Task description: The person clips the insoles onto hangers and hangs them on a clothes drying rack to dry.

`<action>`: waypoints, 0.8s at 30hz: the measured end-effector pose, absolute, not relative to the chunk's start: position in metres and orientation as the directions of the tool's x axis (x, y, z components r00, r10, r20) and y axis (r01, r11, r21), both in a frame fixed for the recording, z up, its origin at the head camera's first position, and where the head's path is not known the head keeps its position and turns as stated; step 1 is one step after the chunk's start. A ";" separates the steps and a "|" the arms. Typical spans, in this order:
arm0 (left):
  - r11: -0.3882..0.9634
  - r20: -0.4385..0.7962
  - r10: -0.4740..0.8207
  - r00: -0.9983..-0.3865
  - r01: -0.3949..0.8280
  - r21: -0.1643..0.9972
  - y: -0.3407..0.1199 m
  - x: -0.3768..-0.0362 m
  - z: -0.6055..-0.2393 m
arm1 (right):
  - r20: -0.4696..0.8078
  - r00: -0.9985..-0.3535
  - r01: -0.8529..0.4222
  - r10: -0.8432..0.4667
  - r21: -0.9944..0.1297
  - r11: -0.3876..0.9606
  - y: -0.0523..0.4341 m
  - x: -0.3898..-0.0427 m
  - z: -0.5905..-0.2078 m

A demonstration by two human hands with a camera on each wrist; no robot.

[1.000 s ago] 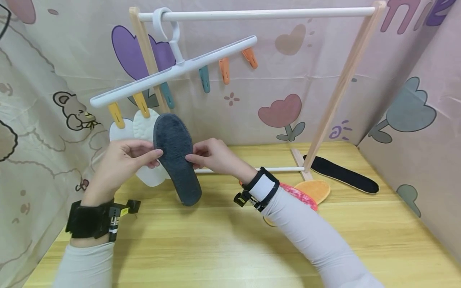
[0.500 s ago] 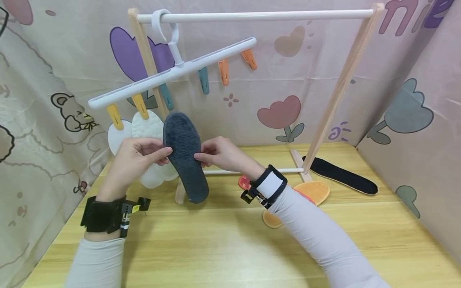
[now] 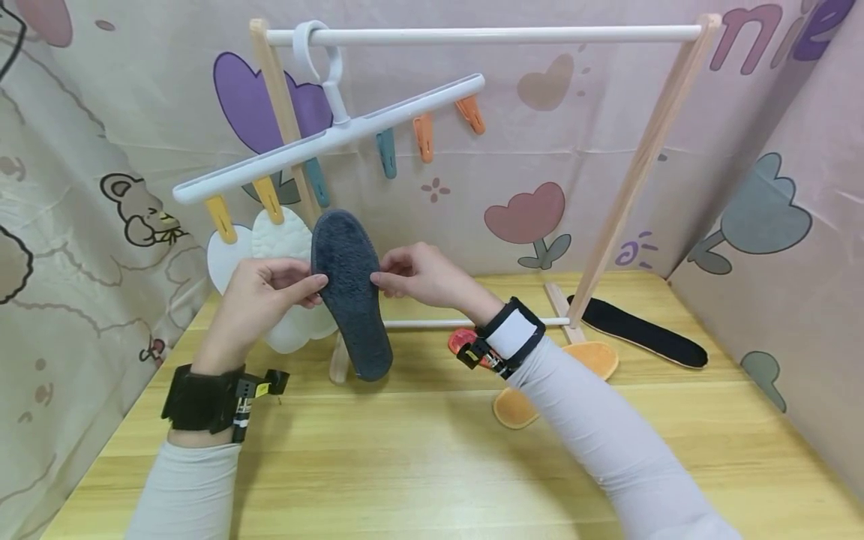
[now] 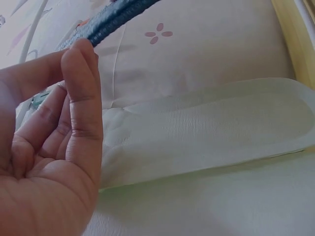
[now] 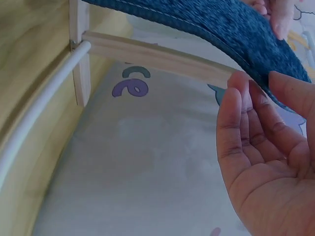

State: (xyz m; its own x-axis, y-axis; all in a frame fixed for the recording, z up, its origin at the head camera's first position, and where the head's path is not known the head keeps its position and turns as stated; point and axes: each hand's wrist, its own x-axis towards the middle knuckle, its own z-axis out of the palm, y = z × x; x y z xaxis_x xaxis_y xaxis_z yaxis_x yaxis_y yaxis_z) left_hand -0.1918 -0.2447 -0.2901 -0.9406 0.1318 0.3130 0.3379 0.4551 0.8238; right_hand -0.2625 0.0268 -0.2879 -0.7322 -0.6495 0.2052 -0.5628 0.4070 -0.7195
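Note:
A dark grey fuzzy insole (image 3: 349, 292) hangs upright between my two hands, wide end up. Its left edge is pinched by my left hand (image 3: 270, 296), thumb in front. My right hand (image 3: 432, 277) pinches the opposite edge between thumb and fingers, as the right wrist view of the hand (image 5: 266, 147) also shows. Behind the insole are two pale insoles, a white one (image 3: 280, 232) and a bluish-white one (image 3: 223, 259), each hanging from a yellow clip (image 3: 221, 219). The clips belong to a tilted white hanger (image 3: 337, 135). A teal clip (image 3: 317, 182) sits just above the grey insole's top.
The hanger hooks onto the white bar (image 3: 506, 34) of a wooden rack. Teal and orange clips (image 3: 423, 138) hang along its right half. On the table (image 3: 405, 465) lie a black insole (image 3: 641, 330), an orange insole (image 3: 516, 409) and a red one (image 3: 461, 340), partly hidden by my right arm.
Both hands have carried the grey insole a little to the right, mostly in the first half second. My right hand has shifted slightly higher along the edge.

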 end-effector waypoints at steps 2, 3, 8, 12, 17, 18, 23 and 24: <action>0.458 0.313 0.131 -0.941 0.338 0.822 -0.245 -0.193 -0.291 | 0.214 -0.744 -0.556 -0.633 -0.724 0.409 0.026 -0.264 -0.283; 0.462 0.313 0.131 -0.941 0.337 0.820 -0.245 -0.193 -0.291 | 0.220 -0.750 -0.552 -0.623 -0.728 0.407 0.026 -0.266 -0.281; 0.473 0.314 0.125 -0.941 0.335 0.815 -0.247 -0.195 -0.293 | 0.265 -0.776 -0.551 -0.572 -0.726 0.412 0.020 -0.271 -0.268; 0.461 0.319 0.129 -0.939 0.341 0.819 -0.247 -0.197 -0.294 | 0.307 -0.784 -0.560 -0.540 -0.725 0.401 0.012 -0.276 -0.256; 0.446 0.309 0.131 -0.942 0.334 0.830 -0.248 -0.198 -0.294 | 0.335 -0.794 -0.549 -0.508 -0.755 0.360 0.000 -0.279 -0.240; 0.447 0.307 0.129 -0.943 0.332 0.831 -0.248 -0.198 -0.294 | 0.338 -0.795 -0.547 -0.504 -0.758 0.355 -0.003 -0.280 -0.237; 0.447 0.311 0.123 -0.942 0.333 0.831 -0.248 -0.199 -0.295 | 0.360 -0.791 -0.557 -0.495 -0.758 0.339 -0.017 -0.283 -0.223; 0.446 0.313 0.121 -0.942 0.333 0.830 -0.248 -0.199 -0.295 | 0.360 -0.790 -0.557 -0.496 -0.760 0.336 -0.019 -0.284 -0.221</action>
State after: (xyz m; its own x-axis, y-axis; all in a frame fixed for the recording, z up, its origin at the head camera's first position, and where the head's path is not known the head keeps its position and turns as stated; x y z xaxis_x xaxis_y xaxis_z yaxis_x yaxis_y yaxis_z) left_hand -0.1988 -0.2478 -0.2954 -0.9420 0.1213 0.3129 0.3333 0.4463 0.8305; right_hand -0.2837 -0.0192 -0.2205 -0.7905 -0.4957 0.3599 -0.5567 0.3362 -0.7597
